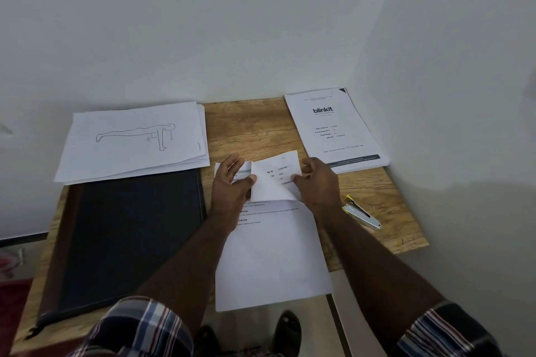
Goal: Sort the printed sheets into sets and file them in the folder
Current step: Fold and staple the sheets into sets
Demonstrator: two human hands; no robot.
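A printed sheet (272,255) lies in the middle of the wooden table (246,127), hanging over its front edge. Its top part (274,180) is folded back toward me, showing printed lines. My left hand (232,185) pinches the fold's left side with thumb and fingers. My right hand (317,182) grips the fold's right edge. A black folder (124,235) lies shut on the left. A stack of sheets (133,142) with a push-up line drawing overlaps the folder's far end. Another stack (336,130), topped by a "blinkit" cover page, sits at the back right.
A silver and yellow stapler (361,213) lies on the table right of my right wrist. White walls close in behind and to the right of the table. Below the front edge I see feet in dark sandals (285,327) on the floor.
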